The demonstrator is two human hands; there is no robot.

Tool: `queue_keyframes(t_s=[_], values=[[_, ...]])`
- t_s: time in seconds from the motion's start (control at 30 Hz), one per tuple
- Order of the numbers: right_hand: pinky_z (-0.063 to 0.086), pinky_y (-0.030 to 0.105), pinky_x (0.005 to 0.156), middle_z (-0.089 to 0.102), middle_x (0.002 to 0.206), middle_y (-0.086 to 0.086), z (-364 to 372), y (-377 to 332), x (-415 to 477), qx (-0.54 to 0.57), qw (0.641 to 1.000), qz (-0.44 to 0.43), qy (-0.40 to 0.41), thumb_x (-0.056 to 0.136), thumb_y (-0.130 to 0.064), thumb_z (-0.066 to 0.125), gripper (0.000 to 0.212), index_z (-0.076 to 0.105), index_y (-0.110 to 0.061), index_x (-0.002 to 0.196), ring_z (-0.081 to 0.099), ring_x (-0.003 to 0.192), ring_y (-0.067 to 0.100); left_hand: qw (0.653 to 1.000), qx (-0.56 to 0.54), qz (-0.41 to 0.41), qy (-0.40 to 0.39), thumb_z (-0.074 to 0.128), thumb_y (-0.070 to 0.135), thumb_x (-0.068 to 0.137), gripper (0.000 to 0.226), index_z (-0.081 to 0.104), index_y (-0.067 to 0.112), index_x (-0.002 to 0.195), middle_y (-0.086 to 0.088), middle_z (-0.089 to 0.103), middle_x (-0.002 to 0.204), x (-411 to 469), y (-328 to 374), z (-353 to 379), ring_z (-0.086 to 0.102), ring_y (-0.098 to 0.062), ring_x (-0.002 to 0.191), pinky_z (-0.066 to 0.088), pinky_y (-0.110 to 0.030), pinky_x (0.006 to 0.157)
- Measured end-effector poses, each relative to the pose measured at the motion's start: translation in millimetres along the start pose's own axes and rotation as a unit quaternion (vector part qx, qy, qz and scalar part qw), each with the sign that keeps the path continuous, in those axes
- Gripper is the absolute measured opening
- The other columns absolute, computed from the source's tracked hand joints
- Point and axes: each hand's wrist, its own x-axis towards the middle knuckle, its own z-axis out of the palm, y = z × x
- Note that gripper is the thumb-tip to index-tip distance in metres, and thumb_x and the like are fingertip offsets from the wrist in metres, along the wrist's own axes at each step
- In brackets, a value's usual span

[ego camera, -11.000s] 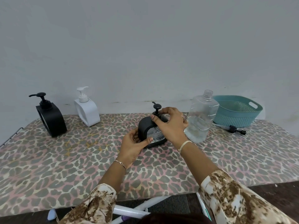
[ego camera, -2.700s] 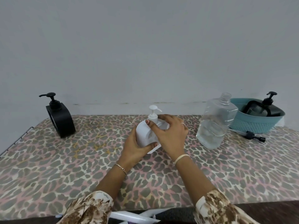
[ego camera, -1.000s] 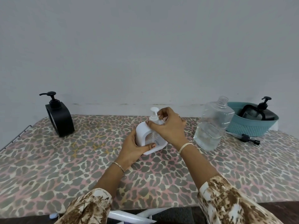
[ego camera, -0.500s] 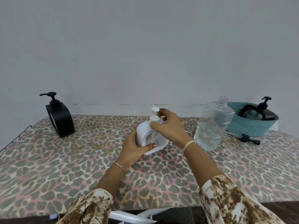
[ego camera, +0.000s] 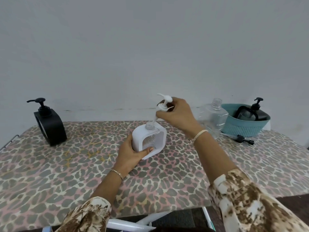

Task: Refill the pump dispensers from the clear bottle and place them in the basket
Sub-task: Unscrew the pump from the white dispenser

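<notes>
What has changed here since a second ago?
The right hand has lifted the white pump up off the white dispenser, whose neck is now open. The left hand still holds the dispenser; the clear bottle and basket stayed put.

Looks like someone's home, not shop or lab. Work surface is ironing board (ego camera: 66, 173): leopard-print cover, wire rack (ego camera: 10, 141) at left end, white legs (ego camera: 133, 225) underneath. Plain painted wall (ego camera: 150, 47) behind, scuffed along bottom. Household bathroom stuff on top: black soap dispenser (ego camera: 51, 126), white dispenser (ego camera: 138, 139), teal plastic basket (ego camera: 242, 129).
</notes>
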Motion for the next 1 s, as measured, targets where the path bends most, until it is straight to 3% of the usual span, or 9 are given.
queue_keyframes(t_s=[0.07,0.17,0.3,0.43,0.53,0.63,0.73,1.0], values=[[0.049,0.028,0.063,0.064,0.072,-0.004,-18,-4,-2,0.052,0.999,-0.004,0.014,0.065,-0.012,0.075,0.015,0.067,-0.014,0.078,0.055,0.063,0.011,1.000,0.020,0.010,0.007,0.087,0.018,0.066,0.069,0.053,0.030,0.125,0.010,0.065,0.116,-2,2,1,0.062,-0.005,0.105,0.053,-0.023,0.086],[0.047,0.022,0.060,0.062,0.075,-0.004,-41,2,-10,0.111,0.991,-0.005,0.074,0.071,-0.005,0.072,0.017,0.067,-0.007,0.087,0.053,0.063,0.008,0.999,0.048,0.015,0.008,0.082,0.014,0.071,0.066,0.051,0.027,0.128,0.010,0.064,0.111,-5,6,2,0.062,-0.001,0.096,0.051,-0.010,0.070],[0.049,0.024,0.061,0.064,0.078,0.004,-49,38,-30,0.138,0.977,0.024,0.161,0.074,-0.007,0.075,0.021,0.065,-0.005,0.093,0.057,0.068,0.012,0.999,0.033,-0.004,0.000,0.075,0.004,0.077,0.061,0.050,0.024,0.129,0.005,0.062,0.106,-9,11,3,0.063,-0.005,0.084,0.052,-0.013,0.054],[0.050,0.022,0.058,0.063,0.078,-0.002,-33,91,-55,0.075,0.980,0.086,0.162,0.075,-0.008,0.075,0.022,0.061,-0.009,0.092,0.057,0.066,0.011,0.999,0.036,-0.008,0.010,0.077,0.007,0.076,0.054,0.054,0.020,0.123,0.005,0.065,0.104,-10,11,3,0.065,-0.006,0.090,0.054,-0.015,0.062],[0.049,0.023,0.062,0.062,0.079,-0.005,-17,123,-66,-0.001,0.982,0.110,0.155,0.076,-0.010,0.074,0.022,0.060,-0.013,0.092,0.057,0.069,0.012,0.999,0.043,-0.021,0.009,0.078,0.007,0.074,0.050,0.057,0.016,0.119,0.005,0.066,0.098,-11,12,4,0.067,-0.002,0.078,0.054,-0.016,0.055],[0.054,0.031,0.063,0.066,0.087,-0.001,-4,141,-72,-0.079,0.978,0.105,0.162,0.075,-0.016,0.074,0.026,0.062,-0.014,0.098,0.062,0.071,0.016,0.998,0.055,-0.023,0.014,0.080,0.007,0.073,0.047,0.058,0.016,0.114,0.008,0.065,0.094,-11,14,5,0.066,0.004,0.072,0.051,-0.013,0.053],[0.048,0.026,0.066,0.066,0.091,0.001,4,147,-75,-0.143,0.970,0.087,0.178,0.076,-0.015,0.073,0.028,0.063,-0.011,0.102,0.058,0.076,0.015,0.997,0.064,-0.027,0.021,0.081,0.008,0.071,0.046,0.059,0.017,0.111,0.011,0.065,0.094,-11,14,5,0.064,0.001,0.077,0.050,-0.010,0.056],[0.040,0.023,0.068,0.058,0.091,-0.002,8,146,-76,-0.170,0.970,0.072,0.161,0.075,-0.021,0.072,0.029,0.059,-0.014,0.100,0.055,0.082,0.016,0.993,0.092,-0.049,0.053,0.085,0.014,0.065,0.048,0.060,0.016,0.107,0.002,0.067,0.095,-5,15,17,0.066,-0.012,0.085,0.049,-0.018,0.062]])
